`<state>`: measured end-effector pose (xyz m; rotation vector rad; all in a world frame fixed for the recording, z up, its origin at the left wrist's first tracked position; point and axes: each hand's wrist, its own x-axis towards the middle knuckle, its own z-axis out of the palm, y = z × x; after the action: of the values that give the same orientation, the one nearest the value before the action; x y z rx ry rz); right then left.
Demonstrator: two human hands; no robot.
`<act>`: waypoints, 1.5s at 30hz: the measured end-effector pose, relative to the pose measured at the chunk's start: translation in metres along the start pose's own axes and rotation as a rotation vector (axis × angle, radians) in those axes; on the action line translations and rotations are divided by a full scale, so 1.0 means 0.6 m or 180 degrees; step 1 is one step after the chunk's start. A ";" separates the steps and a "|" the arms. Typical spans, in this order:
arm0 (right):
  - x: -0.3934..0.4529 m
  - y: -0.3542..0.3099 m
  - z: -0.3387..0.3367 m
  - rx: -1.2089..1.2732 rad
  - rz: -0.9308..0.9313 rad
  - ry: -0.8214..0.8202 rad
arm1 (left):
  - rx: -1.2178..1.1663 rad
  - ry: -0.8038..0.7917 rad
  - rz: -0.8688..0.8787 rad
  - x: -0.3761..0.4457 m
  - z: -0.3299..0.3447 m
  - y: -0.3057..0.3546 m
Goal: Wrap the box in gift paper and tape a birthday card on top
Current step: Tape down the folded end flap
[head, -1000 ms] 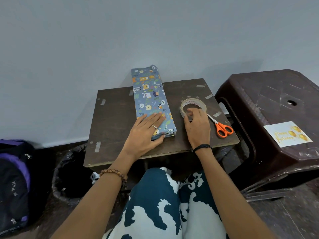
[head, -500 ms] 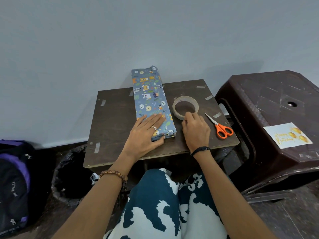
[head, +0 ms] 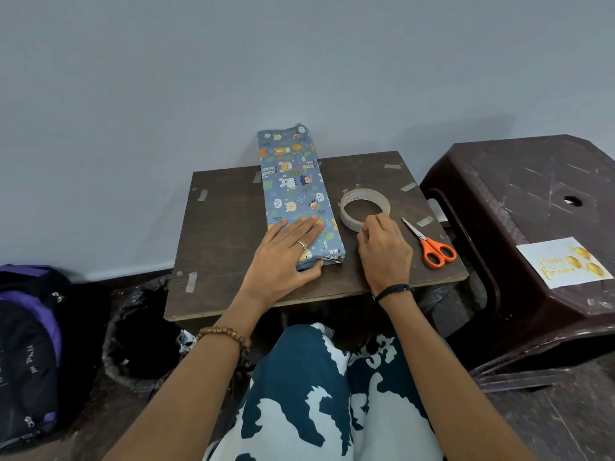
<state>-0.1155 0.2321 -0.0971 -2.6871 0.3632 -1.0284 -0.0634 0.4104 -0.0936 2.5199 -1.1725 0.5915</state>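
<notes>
Both forearms are bare, with no sleeves showing anywhere along them. The left hand (head: 283,252), just left of the frame's centre, wears a thin silver ring (head: 302,245) on one finger, and a bracelet of round brown wooden beads (head: 223,333) circles the left wrist. The right hand (head: 382,252), right of centre, has a narrow black band (head: 394,290) around its wrist. Along the bottom centre, the lap is covered by loose fabric (head: 319,394) printed in dark teal with irregular white patches.

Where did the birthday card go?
The birthday card lies flat on the brown plastic stool, at the far right of the head view, off the small table and right of the orange scissors.
</notes>
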 end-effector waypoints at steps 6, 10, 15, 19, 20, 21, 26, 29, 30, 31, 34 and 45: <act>-0.005 0.000 -0.009 0.0033 0.0077 0.0012 | -0.0033 -0.0057 -0.0005 -0.002 -0.001 -0.001; -0.010 -0.004 -0.014 0.0101 0.0199 -0.0137 | -0.0078 -0.0077 -0.0014 -0.002 -0.001 0.000; -0.019 -0.006 -0.033 0.0462 0.0772 -0.0394 | -0.0191 -0.0123 -0.0038 -0.003 -0.002 0.000; -0.036 -0.003 -0.051 0.1835 0.0498 -0.0285 | -0.0303 -0.0157 -0.0047 0.000 -0.003 -0.004; -0.041 -0.004 -0.054 0.2038 0.0313 -0.0349 | -0.0312 -0.0178 -0.0049 -0.001 -0.003 -0.006; -0.045 -0.006 -0.056 0.2115 0.0157 -0.0438 | -0.0321 -0.0195 -0.0052 0.000 -0.002 -0.007; -0.053 -0.015 -0.050 0.1980 0.0000 -0.1002 | -0.0394 -0.0267 -0.0062 -0.001 -0.005 -0.005; -0.054 -0.015 -0.049 0.1916 -0.0010 -0.1112 | -0.0434 -0.0340 -0.0075 -0.002 -0.007 -0.004; -0.054 -0.016 -0.051 0.1918 0.0013 -0.1154 | -0.0442 -0.0360 -0.0082 -0.002 -0.007 -0.004; -0.056 -0.017 -0.054 0.1919 0.0044 -0.1210 | -0.0451 -0.0371 -0.0089 -0.002 -0.007 -0.005; -0.060 -0.021 -0.057 0.1835 0.0059 -0.1364 | -0.0469 -0.0364 -0.0109 -0.002 -0.007 -0.007; -0.062 -0.030 -0.046 0.1407 -0.0248 -0.1137 | -0.0471 -0.0335 -0.0120 -0.004 -0.005 -0.007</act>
<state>-0.1584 0.2571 -0.0946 -2.4201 -0.0368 -0.5438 -0.0621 0.4156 -0.0925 2.4665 -1.1565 0.3529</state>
